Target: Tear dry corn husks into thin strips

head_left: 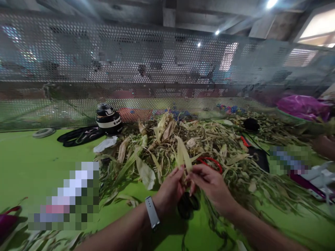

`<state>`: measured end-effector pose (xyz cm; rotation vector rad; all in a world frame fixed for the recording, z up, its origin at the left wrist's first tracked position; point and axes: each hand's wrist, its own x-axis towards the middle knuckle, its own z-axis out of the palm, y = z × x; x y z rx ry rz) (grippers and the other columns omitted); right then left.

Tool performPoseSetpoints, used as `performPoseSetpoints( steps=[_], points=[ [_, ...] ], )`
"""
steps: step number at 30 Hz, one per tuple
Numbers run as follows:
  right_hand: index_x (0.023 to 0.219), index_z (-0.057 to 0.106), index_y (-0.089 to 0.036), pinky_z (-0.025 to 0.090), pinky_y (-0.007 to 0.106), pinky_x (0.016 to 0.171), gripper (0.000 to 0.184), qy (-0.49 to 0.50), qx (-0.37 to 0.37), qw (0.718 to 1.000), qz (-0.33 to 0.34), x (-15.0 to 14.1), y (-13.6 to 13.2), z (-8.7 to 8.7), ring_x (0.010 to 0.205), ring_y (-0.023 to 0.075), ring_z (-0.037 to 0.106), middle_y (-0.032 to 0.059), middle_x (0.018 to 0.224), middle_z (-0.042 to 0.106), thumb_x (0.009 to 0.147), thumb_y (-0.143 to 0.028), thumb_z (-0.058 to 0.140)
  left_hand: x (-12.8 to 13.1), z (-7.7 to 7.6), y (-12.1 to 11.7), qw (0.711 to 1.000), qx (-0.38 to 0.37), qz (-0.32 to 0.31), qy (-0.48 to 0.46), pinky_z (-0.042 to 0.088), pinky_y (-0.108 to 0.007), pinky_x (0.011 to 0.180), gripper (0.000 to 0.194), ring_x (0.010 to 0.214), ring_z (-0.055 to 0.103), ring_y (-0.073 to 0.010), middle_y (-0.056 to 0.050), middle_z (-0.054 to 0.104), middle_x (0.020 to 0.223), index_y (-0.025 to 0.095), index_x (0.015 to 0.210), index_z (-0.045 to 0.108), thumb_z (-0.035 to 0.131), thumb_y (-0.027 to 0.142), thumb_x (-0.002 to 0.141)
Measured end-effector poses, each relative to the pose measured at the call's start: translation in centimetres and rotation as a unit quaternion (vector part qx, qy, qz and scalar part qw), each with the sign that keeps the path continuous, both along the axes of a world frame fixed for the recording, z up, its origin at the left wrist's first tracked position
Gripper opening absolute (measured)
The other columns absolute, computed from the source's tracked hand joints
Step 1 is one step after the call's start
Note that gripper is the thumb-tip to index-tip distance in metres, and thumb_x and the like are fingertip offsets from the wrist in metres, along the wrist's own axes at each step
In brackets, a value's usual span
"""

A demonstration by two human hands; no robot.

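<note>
My left hand, with a pale band at the wrist, pinches the base of a pale yellow-green corn husk in front of me. The fingers of my right hand close on the husk's right side near the same spot. Its pointed leaves stand up above my fingertips. Just behind my hands spreads a heap of dry husks and stalks. A red loop, perhaps a scissor handle, lies partly hidden behind my right hand. Dark round loops rest on the green surface below my hands.
A black bottle-like container stands at the back left beside a black strap-like item and a tape roll. White crumpled paper touches the heap. A purple bag sits back right. Perforated metal panels rise behind; a person's hand shows at right.
</note>
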<state>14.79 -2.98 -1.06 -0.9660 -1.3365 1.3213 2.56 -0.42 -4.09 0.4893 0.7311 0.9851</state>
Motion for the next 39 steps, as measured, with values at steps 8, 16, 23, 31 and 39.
performPoseSetpoints(
  steps=[8,16,23,31,39],
  points=[
    [0.089,0.041,-0.019,0.046,0.022,0.048,0.026,-0.004,-0.052,0.998,-0.033,-1.4,1.2,-2.5,0.044,0.0085,0.057,-0.0062,0.067,0.055,0.077,-0.034,0.059,-0.1,0.6,-0.3,0.999,0.003,-0.004,-0.048,0.033,-0.019,0.041,0.036,0.043,0.043,-0.0070,0.004,0.053,0.062,0.021,0.105,0.053,0.058,0.038,0.073],
    [0.094,0.043,-0.020,0.047,0.024,0.056,0.027,-0.039,-0.044,0.998,-0.036,-1.2,0.9,-2.2,0.061,0.0116,0.057,-0.0020,0.073,0.057,0.076,-0.032,0.060,0.1,1.1,-0.7,0.998,-0.018,0.005,-0.068,0.043,-0.022,0.057,0.035,0.065,0.056,-0.0132,-0.003,0.062,0.077,0.017,0.093,0.060,0.050,0.046,0.077],
    [0.087,0.047,-0.019,0.044,0.024,0.058,0.018,-0.125,-0.026,0.992,-0.021,-0.9,0.9,-2.0,0.063,0.0132,0.056,-0.0017,0.068,0.057,0.077,-0.029,0.057,-0.3,0.4,-0.9,0.999,0.040,0.034,0.009,0.044,-0.024,0.064,0.026,0.069,0.057,-0.0136,-0.002,0.061,0.079,0.019,0.089,0.056,0.065,0.034,0.070],
    [0.084,0.058,-0.017,0.042,0.027,0.074,0.023,-0.111,0.007,0.993,-0.030,1.4,2.6,-0.1,0.081,0.0159,0.055,0.0031,0.086,0.060,0.078,-0.039,0.056,-0.9,1.5,-0.9,0.978,0.160,-0.027,0.133,0.033,-0.017,0.049,0.028,0.051,0.039,-0.0062,0.006,0.045,0.059,0.018,0.079,0.054,0.064,0.041,0.068],
    [0.065,0.050,-0.017,0.032,0.018,0.042,0.031,0.179,-0.189,0.965,0.018,0.3,2.7,-1.0,0.052,0.0086,0.051,0.0010,0.073,0.064,0.071,-0.046,0.062,-1.0,1.8,-0.6,0.949,0.155,-0.203,0.188,0.022,-0.019,0.037,0.037,0.034,0.030,-0.0054,0.006,0.040,0.040,0.017,0.059,0.049,0.056,0.052,0.071]
  ],
)
